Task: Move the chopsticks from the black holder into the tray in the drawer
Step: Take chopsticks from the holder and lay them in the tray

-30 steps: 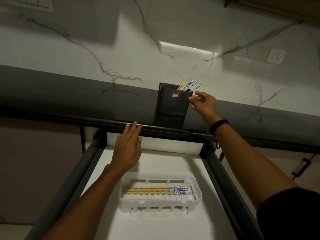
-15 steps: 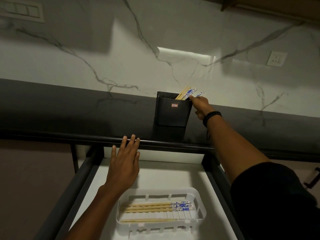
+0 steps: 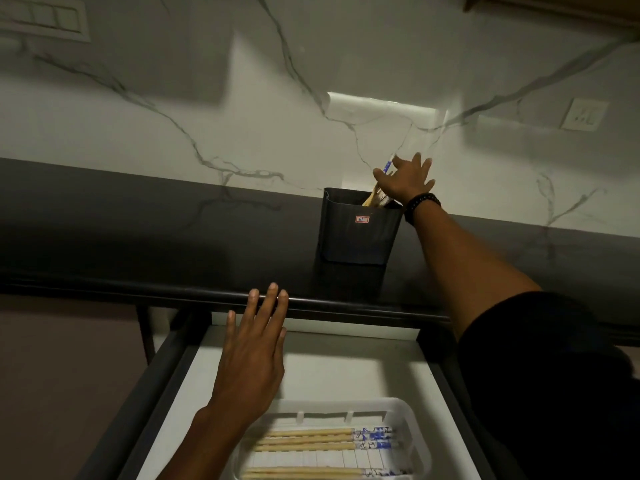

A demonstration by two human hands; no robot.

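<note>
The black holder (image 3: 356, 230) stands on the dark countertop against the marble wall. Wooden chopsticks with blue-and-white ends (image 3: 375, 194) stick out of its right side. My right hand (image 3: 405, 181) is over the holder's top right, fingers spread around the chopsticks, with one blue tip showing above the thumb. Whether it grips them is unclear. My left hand (image 3: 254, 348) hovers flat and open over the open drawer, fingertips at the counter edge. A white slotted tray (image 3: 408, 414) in the drawer holds several chopsticks (image 3: 311, 439) lying sideways.
The dark countertop edge (image 3: 346, 304) runs across above the open drawer, whose dark side rails (image 3: 446, 386) flank the white floor. A switch panel (image 3: 45, 19) and a wall socket (image 3: 583, 114) sit on the marble wall.
My right hand has risen from the holder's right rim to above it, fingers spreading around the chopstick tops. The left hand stayed near the counter edge; the view shifted down.
</note>
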